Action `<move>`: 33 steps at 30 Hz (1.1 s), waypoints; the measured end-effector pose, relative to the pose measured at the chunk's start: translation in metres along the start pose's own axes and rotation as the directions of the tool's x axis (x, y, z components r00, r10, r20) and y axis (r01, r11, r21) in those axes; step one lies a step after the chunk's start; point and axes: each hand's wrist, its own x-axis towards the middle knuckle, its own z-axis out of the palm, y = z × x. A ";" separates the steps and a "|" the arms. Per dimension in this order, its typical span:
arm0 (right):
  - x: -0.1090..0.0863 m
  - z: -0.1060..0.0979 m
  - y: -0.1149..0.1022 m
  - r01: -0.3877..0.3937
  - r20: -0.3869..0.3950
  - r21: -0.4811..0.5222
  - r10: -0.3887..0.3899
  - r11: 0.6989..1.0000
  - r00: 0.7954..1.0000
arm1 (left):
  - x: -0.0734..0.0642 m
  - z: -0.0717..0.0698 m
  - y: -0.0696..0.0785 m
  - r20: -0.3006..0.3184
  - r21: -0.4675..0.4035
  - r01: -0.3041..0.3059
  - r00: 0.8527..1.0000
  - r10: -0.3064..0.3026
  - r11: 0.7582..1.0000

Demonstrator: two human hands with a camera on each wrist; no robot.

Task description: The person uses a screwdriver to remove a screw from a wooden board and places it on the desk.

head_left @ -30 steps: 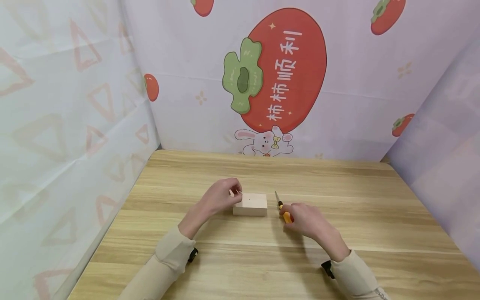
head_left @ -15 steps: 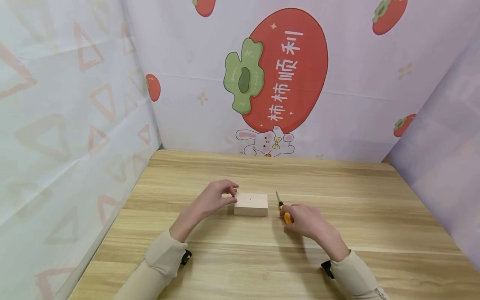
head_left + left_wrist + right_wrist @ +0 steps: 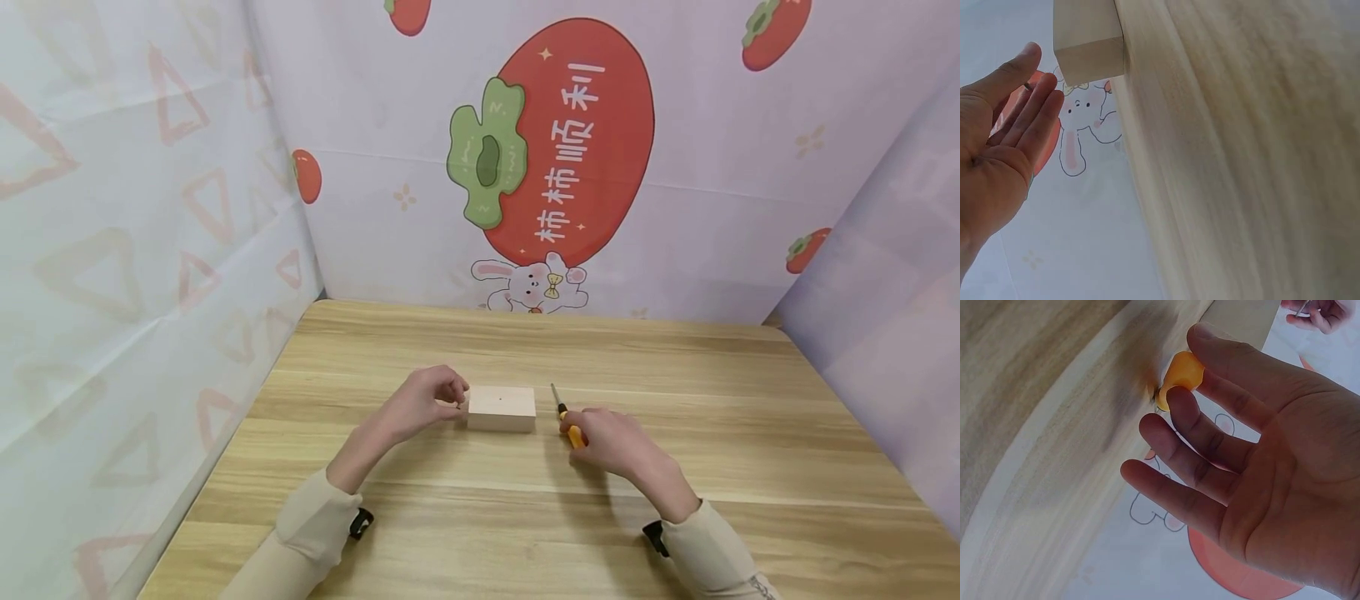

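Observation:
A pale wooden block (image 3: 501, 410) with a small dark hole in its top lies on the table. Just left of it, my left hand (image 3: 422, 406) pinches a small screw (image 3: 1302, 309) between thumb and fingers. Most of that screw is hidden by the fingertips; its dark end shows in the left wrist view. On the other side of the block, my right hand (image 3: 618, 443) holds a screwdriver by its yellow handle (image 3: 1183, 372), with thumb and index finger around it. The metal shaft (image 3: 556, 395) points away from me, low over the table.
The light wood-grain table (image 3: 675, 375) runs back to a cloth wall (image 3: 375, 250) printed with persimmons and a rabbit. Other cloth walls stand at the left and right. A black wrist camera (image 3: 362, 523) sits under the left sleeve, another (image 3: 656, 538) under the right.
My left hand has drawn back from over the block's left edge to a spot beside it, lower and further left. The right hand, screwdriver and block stay put.

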 end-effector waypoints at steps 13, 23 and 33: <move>-0.001 0.000 0.000 -0.008 0.010 -0.011 0.008 1.000 1.000 | -0.017 0.013 0.010 0.170 0.105 0.019 0.985 -0.036 0.994; 0.000 0.002 0.001 0.006 0.006 -0.024 -0.006 1.000 1.000 | -0.021 0.026 0.004 0.248 0.174 0.052 0.964 -0.095 0.983; -0.001 0.002 0.000 0.009 0.004 -0.024 -0.009 1.000 1.000 | -0.021 0.036 0.009 0.218 0.187 0.080 0.968 -0.121 0.979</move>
